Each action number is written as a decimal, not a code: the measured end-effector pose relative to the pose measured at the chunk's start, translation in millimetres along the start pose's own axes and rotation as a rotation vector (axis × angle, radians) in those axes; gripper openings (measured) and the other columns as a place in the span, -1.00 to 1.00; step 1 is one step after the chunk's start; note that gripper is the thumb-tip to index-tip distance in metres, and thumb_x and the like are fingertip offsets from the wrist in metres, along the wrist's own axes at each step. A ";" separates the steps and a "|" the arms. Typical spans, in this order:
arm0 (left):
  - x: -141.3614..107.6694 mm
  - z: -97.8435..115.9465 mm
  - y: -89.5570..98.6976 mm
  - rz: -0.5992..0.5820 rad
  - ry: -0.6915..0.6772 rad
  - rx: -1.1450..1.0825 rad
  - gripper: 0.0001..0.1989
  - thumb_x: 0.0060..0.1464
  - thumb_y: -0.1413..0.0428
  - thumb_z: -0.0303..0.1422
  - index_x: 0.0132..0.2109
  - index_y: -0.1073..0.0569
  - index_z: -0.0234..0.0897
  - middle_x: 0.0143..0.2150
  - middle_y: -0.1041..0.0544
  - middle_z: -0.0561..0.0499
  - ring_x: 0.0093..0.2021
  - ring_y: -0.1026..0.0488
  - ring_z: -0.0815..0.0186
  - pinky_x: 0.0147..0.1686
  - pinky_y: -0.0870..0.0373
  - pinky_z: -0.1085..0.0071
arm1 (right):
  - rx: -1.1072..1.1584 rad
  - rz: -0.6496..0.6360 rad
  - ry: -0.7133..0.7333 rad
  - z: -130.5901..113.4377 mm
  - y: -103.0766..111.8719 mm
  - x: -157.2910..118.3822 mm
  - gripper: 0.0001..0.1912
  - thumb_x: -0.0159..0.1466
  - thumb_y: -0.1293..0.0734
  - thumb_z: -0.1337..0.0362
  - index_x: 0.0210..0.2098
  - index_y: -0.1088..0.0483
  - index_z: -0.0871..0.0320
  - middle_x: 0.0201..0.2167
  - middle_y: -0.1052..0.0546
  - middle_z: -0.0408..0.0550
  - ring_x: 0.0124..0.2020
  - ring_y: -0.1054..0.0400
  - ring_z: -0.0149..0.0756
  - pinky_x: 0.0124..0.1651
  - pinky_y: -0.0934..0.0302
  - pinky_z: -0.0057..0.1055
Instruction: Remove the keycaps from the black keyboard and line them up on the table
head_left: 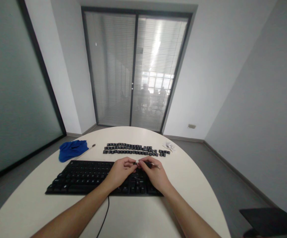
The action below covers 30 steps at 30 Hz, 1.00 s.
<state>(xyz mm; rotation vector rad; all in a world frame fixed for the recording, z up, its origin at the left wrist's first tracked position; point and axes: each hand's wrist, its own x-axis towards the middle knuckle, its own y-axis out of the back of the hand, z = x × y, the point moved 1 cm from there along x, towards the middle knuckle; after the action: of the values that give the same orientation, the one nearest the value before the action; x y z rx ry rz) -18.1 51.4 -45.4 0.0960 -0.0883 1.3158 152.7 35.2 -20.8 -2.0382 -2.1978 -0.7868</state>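
A black keyboard (pixel 84 173) lies on the round table, its cable (pixel 105 215) running toward me. Over its right part my left hand (pixel 121 171) and my right hand (pixel 154 170) meet, fingertips nearly touching. The fingers of my left hand are pinched together on something small that I cannot make out. My right hand is closed around a thin stick (pixel 157 166), whose end sticks out past the knuckles; its kind is unclear. Behind the keyboard, loose black keycaps (pixel 123 148) are laid out in rows. Both hands hide some of the keys beneath them.
On the white table (pixel 138 215), a blue cloth (pixel 72 149) lies at the left with a toothbrush (pixel 87 150) beside it. Crumpled white tissue (pixel 169 146) sits at the back right. A dark chair (pixel 269 219) stands at the lower right, beyond the table edge.
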 end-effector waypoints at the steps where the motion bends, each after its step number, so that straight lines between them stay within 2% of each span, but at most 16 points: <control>1: -0.3 0.5 0.0 -0.003 0.002 -0.006 -0.65 -0.10 -0.29 -0.20 -0.22 -0.47 -0.34 -0.34 -0.60 -0.05 -0.30 -0.57 0.23 -0.17 -0.48 0.26 | -0.034 0.006 0.020 -1.4 -0.9 -1.2 -0.82 0.27 -0.33 0.17 -0.32 -0.53 0.12 -0.38 -0.60 -0.09 -0.31 -0.47 -0.26 -0.18 -0.28 -0.38; 5: -1.4 3.5 0.5 -0.019 0.017 -0.007 -0.62 -0.08 -0.29 -0.17 -0.19 -0.46 -0.33 -0.34 -0.62 -0.05 -0.28 -0.58 0.21 -0.16 -0.48 0.28 | -0.124 -0.005 0.098 -7.1 -3.4 -5.1 -0.83 0.30 -0.30 0.20 -0.27 -0.53 0.08 -0.34 -0.61 -0.10 -0.30 -0.48 -0.25 -0.20 -0.27 -0.38; 9: -1.1 3.0 1.8 -0.022 0.035 0.004 -0.62 -0.06 -0.28 -0.17 -0.17 -0.43 -0.32 -0.37 -0.62 -0.04 -0.28 -0.59 0.19 -0.19 -0.48 0.30 | -0.159 -0.027 0.114 -8.8 -2.5 -4.9 -0.82 0.31 -0.28 0.20 -0.24 -0.52 0.06 -0.33 -0.61 -0.10 -0.28 -0.48 -0.24 -0.17 -0.28 -0.38; 20: -0.1 -2.8 2.8 -0.062 0.020 -0.017 -0.64 -0.07 -0.28 -0.19 -0.18 -0.46 -0.33 -0.28 -0.62 -0.06 -0.25 -0.58 0.21 -0.09 -0.46 0.24 | 0.022 0.026 0.040 5.6 -2.2 2.2 -0.80 0.30 -0.29 0.16 -0.26 -0.47 0.13 -0.34 -0.60 -0.09 -0.25 -0.48 -0.26 -0.11 -0.29 -0.36; 25: 0.6 -1.5 3.6 -0.030 0.012 -0.003 -0.66 -0.08 -0.28 -0.22 -0.20 -0.45 -0.31 -0.32 -0.59 -0.02 -0.28 -0.58 0.23 -0.12 -0.47 0.26 | -0.111 0.059 0.031 -0.4 6.5 1.7 -0.70 0.35 -0.22 0.10 -0.32 -0.50 0.12 -0.40 -0.56 -0.09 -0.29 -0.44 -0.24 -0.16 -0.26 -0.35; 30: 0.8 1.9 3.9 -0.014 -0.032 0.037 -0.62 -0.05 -0.25 -0.18 -0.12 -0.45 -0.30 -0.32 -0.56 0.00 -0.33 -0.56 0.26 -0.20 -0.46 0.31 | -0.279 0.079 0.173 -5.1 14.1 1.2 -0.63 0.41 -0.15 0.11 -0.30 -0.54 0.09 -0.33 -0.47 -0.02 -0.23 -0.38 -0.21 -0.10 -0.23 -0.28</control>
<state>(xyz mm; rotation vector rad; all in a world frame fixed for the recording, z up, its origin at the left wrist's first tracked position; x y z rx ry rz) -21.7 52.8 -43.4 0.1491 -0.0907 1.3023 164.3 34.4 -11.2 -2.0635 -1.9966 -1.2705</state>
